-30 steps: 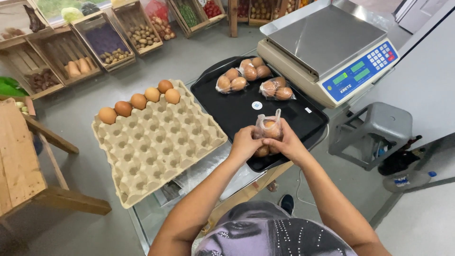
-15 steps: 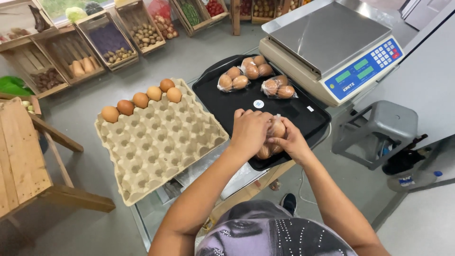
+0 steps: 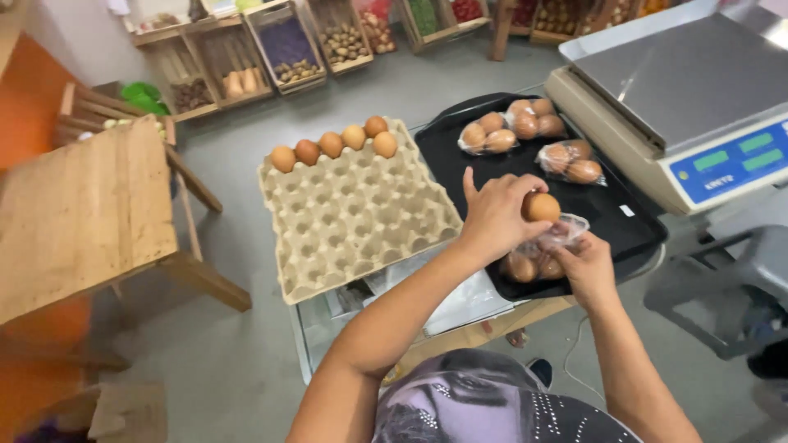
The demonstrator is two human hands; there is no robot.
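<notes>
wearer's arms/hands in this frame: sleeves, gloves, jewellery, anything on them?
Both arms are bare to the frame edge: no sleeves, no gloves. Left hand and right hand show no rings, watch or bands. The only clothing in view is a dark patterned top with small studs.

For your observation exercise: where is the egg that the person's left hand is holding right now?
In the head view, right of centre, the egg sits in the left hand, just above the open clear bag held by the right hand, over the black tray.
</notes>
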